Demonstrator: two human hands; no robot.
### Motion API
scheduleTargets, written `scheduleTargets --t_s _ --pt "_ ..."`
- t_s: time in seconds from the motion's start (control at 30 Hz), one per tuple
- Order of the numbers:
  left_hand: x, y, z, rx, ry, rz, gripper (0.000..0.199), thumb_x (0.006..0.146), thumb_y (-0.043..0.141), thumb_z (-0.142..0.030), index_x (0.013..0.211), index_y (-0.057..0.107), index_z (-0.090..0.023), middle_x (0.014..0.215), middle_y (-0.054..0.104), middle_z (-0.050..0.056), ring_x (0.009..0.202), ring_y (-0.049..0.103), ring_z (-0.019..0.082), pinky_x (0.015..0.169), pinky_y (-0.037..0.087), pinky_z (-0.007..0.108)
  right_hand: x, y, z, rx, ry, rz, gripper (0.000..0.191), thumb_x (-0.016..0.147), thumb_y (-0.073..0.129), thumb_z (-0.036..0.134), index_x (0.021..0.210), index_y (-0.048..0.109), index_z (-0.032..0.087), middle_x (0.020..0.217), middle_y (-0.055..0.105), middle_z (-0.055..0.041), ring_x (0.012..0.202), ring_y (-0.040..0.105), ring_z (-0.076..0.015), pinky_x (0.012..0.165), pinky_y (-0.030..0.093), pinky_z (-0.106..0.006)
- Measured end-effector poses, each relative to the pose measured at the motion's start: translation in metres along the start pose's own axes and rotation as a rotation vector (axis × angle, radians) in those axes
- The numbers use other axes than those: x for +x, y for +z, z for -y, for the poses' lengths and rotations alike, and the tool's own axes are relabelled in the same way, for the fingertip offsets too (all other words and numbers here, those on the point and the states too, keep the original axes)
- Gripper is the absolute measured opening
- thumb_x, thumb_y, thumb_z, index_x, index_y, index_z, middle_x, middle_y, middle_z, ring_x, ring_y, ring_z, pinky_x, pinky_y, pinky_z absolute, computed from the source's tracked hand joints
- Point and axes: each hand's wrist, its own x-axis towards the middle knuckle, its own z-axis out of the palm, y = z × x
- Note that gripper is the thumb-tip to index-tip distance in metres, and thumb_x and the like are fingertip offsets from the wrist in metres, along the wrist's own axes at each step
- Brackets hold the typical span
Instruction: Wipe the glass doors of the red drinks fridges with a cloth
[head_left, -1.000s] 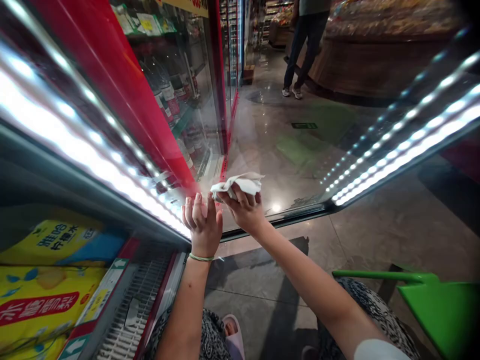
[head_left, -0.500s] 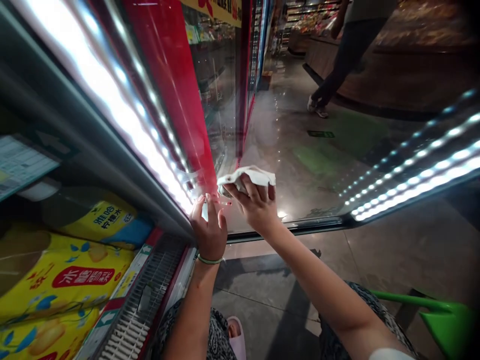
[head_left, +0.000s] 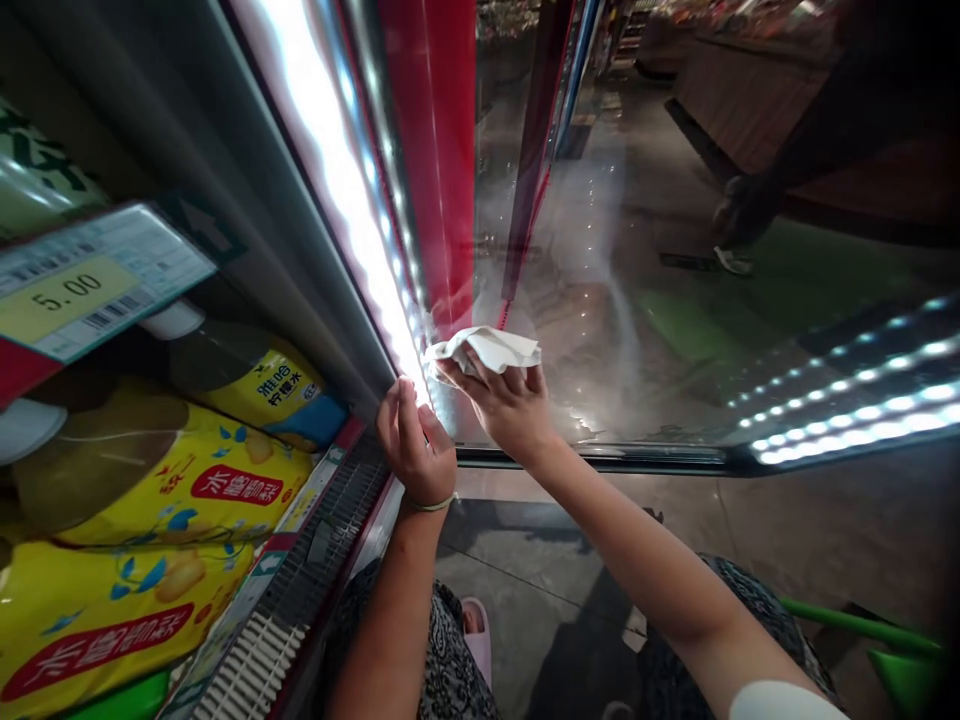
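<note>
My right hand (head_left: 511, 405) holds a white cloth (head_left: 491, 348) bunched under its fingers. The cloth presses on the lower glass door (head_left: 570, 300), beside the red strip near the lit edge. My left hand (head_left: 416, 450) is just left of it, with a thin band on the wrist. Its fingers are loosely bent, thumb apart, and touch the foot of the bright light strip (head_left: 352, 190); I see nothing held in it. Pale misty streaks show on the glass.
Large yellow-labelled drink bottles (head_left: 240, 480) fill the shelf at left, under a price tag (head_left: 97, 285). A white vent grille (head_left: 255, 665) runs along the cabinet's front. At lower right lies a green long-handled object (head_left: 862, 620). Beyond the glass, a person's leg (head_left: 780, 170) shows.
The view has shifted, bringing the bottles and price tag further in. My right hand and the cloth have moved left toward the light strip. My left hand's fingers are more bent.
</note>
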Motion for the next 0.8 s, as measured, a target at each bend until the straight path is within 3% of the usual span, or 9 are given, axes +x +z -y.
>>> scheduleTargets --t_s 0.13,0.27,0.37,0.47,0.6,0.7,0.8 --pt "0.007 -0.001 0.001 -0.023 0.040 -0.025 0.045 0.106 0.051 -0.012 0.151 0.056 -0.015 0.134 0.065 0.017 0.127 0.068 0.021 0.102 0.064 0.034 -0.035 0.011 -0.006 0.045 -0.079 0.098 0.060 0.105 0.051 0.013 0.150 0.057 0.052 0.126 0.080 0.0082 0.110 0.069 -0.0152 0.116 0.046 -0.033" --pt "0.010 0.000 -0.004 -0.066 0.186 0.021 0.038 0.104 0.056 -0.009 0.140 0.067 -0.019 0.129 0.067 0.013 0.124 0.070 0.019 0.102 0.063 0.030 -0.066 0.023 -0.013 0.066 0.093 0.147 0.059 0.103 0.055 0.015 0.147 0.059 0.053 0.132 0.078 0.0056 0.120 0.066 -0.0166 0.123 0.038 -0.036" --pt "0.010 0.007 -0.009 -0.034 0.320 0.088 0.035 0.103 0.063 -0.015 0.137 0.069 -0.022 0.129 0.068 0.011 0.126 0.069 0.020 0.109 0.060 0.034 -0.088 0.028 -0.022 0.076 0.111 0.151 0.053 0.102 0.057 0.017 0.142 0.066 0.051 0.129 0.080 0.0037 0.119 0.066 -0.0165 0.122 0.038 -0.034" --pt "0.009 0.018 -0.012 0.002 0.410 0.182 0.044 0.100 0.070 -0.020 0.143 0.066 -0.025 0.145 0.062 0.012 0.147 0.055 0.029 0.122 0.052 0.048 -0.126 0.018 -0.050 0.033 0.109 0.180 0.046 0.100 0.057 0.016 0.128 0.078 0.046 0.113 0.083 0.0008 0.106 0.067 -0.0168 0.113 0.044 -0.033" --pt "0.005 0.033 -0.009 -0.033 0.412 0.253 0.071 0.096 0.074 -0.023 0.161 0.047 -0.036 0.173 0.036 0.009 0.164 0.026 0.038 0.129 0.039 0.063 -0.172 0.002 -0.084 -0.256 0.324 0.046 0.028 0.098 0.063 0.028 0.113 0.085 0.038 0.117 0.080 -0.0089 0.111 0.065 -0.0267 0.109 0.045 -0.047" --pt "0.002 0.036 -0.002 -0.102 0.365 0.301 0.086 0.094 0.078 -0.024 0.165 0.035 -0.044 0.179 0.021 0.005 0.165 0.021 0.040 0.130 0.035 0.066 -0.174 0.012 -0.072 -0.425 0.375 -0.037 0.028 0.096 0.065 0.033 0.117 0.084 0.031 0.124 0.076 -0.0165 0.118 0.063 -0.0340 0.107 0.045 -0.052" --pt "0.005 0.033 0.003 -0.159 0.320 0.390 0.090 0.092 0.080 -0.023 0.165 0.033 -0.049 0.181 0.012 0.002 0.166 0.015 0.042 0.131 0.030 0.069 -0.163 0.035 -0.047 -0.311 0.228 0.085 0.038 0.096 0.066 0.028 0.130 0.079 0.039 0.128 0.076 -0.0110 0.122 0.062 -0.0292 0.113 0.042 -0.044"
